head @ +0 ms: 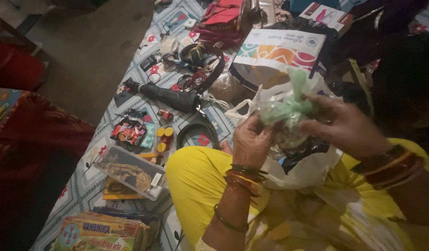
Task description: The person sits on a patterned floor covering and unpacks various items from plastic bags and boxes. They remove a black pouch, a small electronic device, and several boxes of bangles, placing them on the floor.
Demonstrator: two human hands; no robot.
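A crumpled green plastic bag is pinched between the left hand and right hand over a white bag on the lap — looks barely opened, contents not out yet.

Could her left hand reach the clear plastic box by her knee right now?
Probably yes, but not straight away. The left hand is gripping the crinkly green bag along with the right hand. The clear plastic box lies uncovered beside her knee, nothing blocking it.
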